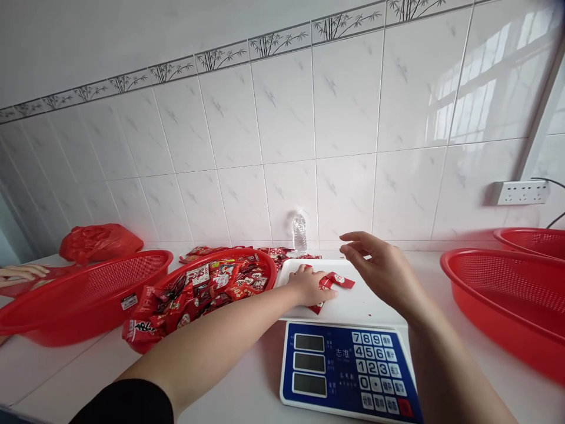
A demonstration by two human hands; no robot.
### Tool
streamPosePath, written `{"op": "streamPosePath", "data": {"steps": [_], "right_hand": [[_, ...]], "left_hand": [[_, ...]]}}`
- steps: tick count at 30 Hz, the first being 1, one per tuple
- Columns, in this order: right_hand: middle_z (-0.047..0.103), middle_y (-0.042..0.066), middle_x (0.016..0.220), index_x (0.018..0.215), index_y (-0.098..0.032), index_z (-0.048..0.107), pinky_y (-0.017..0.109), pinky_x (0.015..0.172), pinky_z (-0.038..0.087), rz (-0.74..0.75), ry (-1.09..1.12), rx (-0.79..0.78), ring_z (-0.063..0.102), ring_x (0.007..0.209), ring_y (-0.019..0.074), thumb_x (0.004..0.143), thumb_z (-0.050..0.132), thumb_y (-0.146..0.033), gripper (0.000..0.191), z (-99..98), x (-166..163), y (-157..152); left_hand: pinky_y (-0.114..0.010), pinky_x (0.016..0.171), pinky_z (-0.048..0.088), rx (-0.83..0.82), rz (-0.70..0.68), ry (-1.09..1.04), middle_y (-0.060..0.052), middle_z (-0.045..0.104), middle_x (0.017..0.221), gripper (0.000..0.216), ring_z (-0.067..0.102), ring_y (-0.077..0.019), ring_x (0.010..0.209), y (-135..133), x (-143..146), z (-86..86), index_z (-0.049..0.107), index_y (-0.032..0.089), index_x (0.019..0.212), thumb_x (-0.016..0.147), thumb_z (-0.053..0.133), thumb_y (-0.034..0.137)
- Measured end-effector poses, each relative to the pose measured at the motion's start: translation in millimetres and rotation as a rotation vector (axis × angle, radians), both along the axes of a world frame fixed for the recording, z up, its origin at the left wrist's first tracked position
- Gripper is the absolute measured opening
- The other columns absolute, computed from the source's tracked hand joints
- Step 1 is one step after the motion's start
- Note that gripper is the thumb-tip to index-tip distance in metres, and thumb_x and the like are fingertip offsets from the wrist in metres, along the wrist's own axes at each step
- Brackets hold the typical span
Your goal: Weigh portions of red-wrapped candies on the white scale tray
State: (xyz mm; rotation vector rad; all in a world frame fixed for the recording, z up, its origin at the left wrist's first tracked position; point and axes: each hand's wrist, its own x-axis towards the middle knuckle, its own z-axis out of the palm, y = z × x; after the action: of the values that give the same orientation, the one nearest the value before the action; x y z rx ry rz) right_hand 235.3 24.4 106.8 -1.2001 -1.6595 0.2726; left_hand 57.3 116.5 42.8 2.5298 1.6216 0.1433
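Note:
My left hand (305, 287) is down on the white tray (362, 307) of a digital scale (342, 368), its fingers curled over red snack packets (316, 308). Parts of the packets stick out below the palm and beside the thumb. Another red packet with a pale label (342, 280) lies just right of these fingers. Above the tray's right side hovers my right hand (375, 262), thumb and fingers apart, with nothing visible in it. To the left, a red basket (270, 263) is heaped with small packets (216, 282), partly hidden by my left forearm.
A red basket (106, 291) stands at the left, near another person's hand (22, 272). Behind it sits a red plastic bag (101, 241). A clear bottle (299, 232) stands by the wall. More red baskets (498, 306) are at the right, below a power strip (523, 192).

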Motion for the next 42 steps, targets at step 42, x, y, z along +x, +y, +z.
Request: {"op": "streamPosePath", "data": {"steps": [42], "right_hand": [[0.063, 0.011, 0.123, 0.125, -0.02, 0.06, 0.031, 0.087, 0.042, 0.087, -0.718, -0.394, 0.058, 0.111, 0.0237, 0.084, 0.054, -0.021, 0.041, -68.4, -16, 72]], "left_hand": [[-0.024, 0.065, 0.042, 0.104, 0.068, -0.405, -0.002, 0.069, 0.082, 0.01, 0.062, -0.0178, 0.072, 25, -40, 14.3, 0.068, 0.019, 0.084, 0.08, 0.064, 0.028]]}}
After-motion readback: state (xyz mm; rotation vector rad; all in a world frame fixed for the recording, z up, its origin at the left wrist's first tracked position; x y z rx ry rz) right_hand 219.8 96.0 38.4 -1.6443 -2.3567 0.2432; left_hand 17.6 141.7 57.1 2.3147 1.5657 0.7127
